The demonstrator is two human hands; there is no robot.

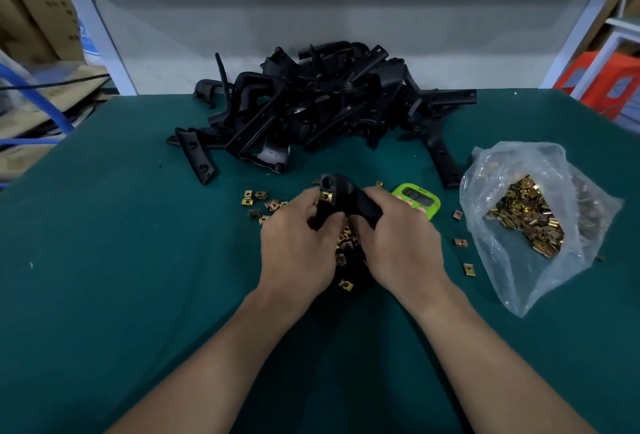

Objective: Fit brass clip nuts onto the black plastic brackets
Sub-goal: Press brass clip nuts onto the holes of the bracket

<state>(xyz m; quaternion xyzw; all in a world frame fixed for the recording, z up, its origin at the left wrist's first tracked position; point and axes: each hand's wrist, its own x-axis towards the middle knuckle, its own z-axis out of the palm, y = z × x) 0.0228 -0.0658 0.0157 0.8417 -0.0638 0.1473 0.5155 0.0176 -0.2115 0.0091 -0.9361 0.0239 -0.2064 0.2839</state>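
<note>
Centrally, black bracket (349, 193), brass clip nut (326, 196) fitted

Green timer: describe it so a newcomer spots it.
On the green mat, look between the right hand and the clear plastic bag of clip nuts. The timer lies partly behind the hand: the only lime-green thing, with a dark display.

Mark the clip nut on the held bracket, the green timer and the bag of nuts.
clip nut (326, 196), head view, brass face on the bracket (346, 191).
green timer (417, 195), head view, dark display.
bag (512, 163), head view, clear upper wall.
</note>
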